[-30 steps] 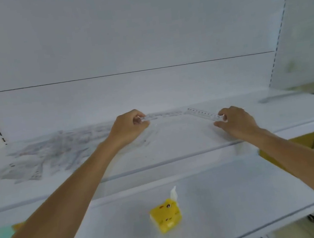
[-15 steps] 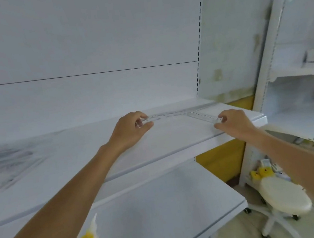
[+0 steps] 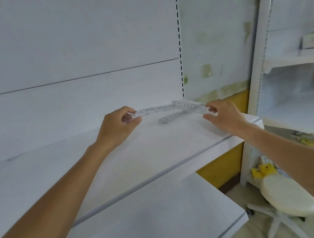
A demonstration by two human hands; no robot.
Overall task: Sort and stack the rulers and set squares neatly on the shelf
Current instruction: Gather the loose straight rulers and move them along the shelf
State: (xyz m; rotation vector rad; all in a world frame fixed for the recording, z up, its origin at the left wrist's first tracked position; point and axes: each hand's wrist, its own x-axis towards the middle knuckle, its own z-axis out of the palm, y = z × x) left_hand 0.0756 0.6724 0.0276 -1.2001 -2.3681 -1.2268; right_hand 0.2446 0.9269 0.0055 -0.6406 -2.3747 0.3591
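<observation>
Where the shelf point(image 3: 137, 161) runs out toward its right corner, a clear ruler point(image 3: 189, 106) is held up off the board, spanning the gap between two hands. The left hand point(image 3: 117, 128) pinches the left end between thumb and forefinger, with the other fingers curled in beneath. The right hand point(image 3: 226, 117) grips the numbered right end, its fingertips closed on it and its fingers bent close together.

The ruler peaks partway along, close to the back panel point(image 3: 62, 41). From here I can't tell whether it is one piece or two overlapped. Under its right half a pale strip point(image 3: 173, 116) lies flat on the shelf, angled toward the back corner. It may be another ruler or only a reflection.

The shelf's front edge climbs from lower left to the right corner, passing under the right wrist. The right hand sits near the board's end, and just behind the ruler a slotted upright point(image 3: 179, 36) marks where the panel stops. A wide stretch of white board runs off to the left of the left hand.

A lower shelf point(image 3: 166, 227) juts further forward underneath. Past the right end there is a gap down to the floor, where a stool point(image 3: 288, 195) stands. Beyond the gap is a second rack point(image 3: 299, 100).
</observation>
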